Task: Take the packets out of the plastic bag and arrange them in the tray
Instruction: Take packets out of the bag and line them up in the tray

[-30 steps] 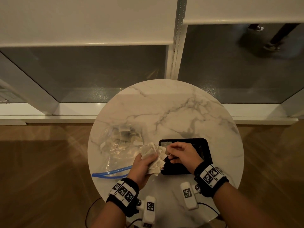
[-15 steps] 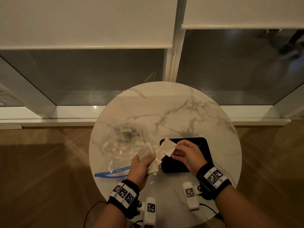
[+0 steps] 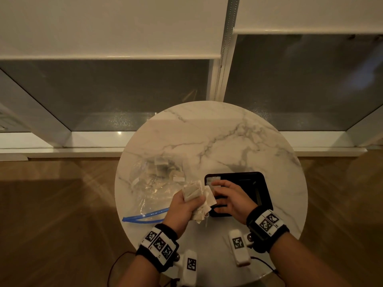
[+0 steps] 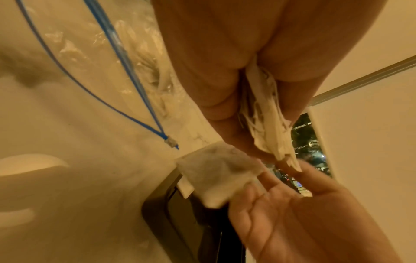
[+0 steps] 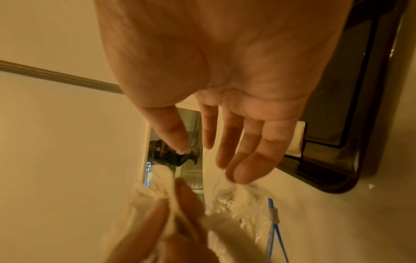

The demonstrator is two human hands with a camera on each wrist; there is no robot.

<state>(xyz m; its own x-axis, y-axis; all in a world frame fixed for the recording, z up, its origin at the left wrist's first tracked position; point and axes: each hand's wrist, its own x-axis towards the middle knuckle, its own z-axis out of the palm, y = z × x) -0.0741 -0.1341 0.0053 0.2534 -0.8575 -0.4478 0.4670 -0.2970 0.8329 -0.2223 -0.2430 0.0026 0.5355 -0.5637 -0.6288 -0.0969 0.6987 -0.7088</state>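
Packets [image 3: 195, 195] are gathered as a small white bunch in the left hand [image 3: 182, 208], whose fingers are curled tightly around them, a little left of the middle in the lower half of the head view. In the left wrist view one more packet [image 4: 219, 175] hangs just under this bunch, over the near corner of the tray; whether it is still attached to the bunch cannot be told. The right hand [image 3: 230, 200] is beside it, over the left part of the black tray [image 3: 263, 189], with the fingers straight and apart and nothing held in them, as the right wrist view shows. One white packet [image 3: 213, 180] lies already in the upper left corner of the tray, and the rest of the tray floor looks dark and bare. The plastic bag [image 3: 153, 183] with its blue zip edge lies flat on the marble table [image 3: 228, 141], left of the hands, and some pale pieces still seem to be inside it at the upper part. So the task appears to be at an early stage: one packet is placed, several wait in the left hand, and a few probably remain in the bag. The next step is likely that the right hand takes another packet from the bunch and lays it beside the first one.
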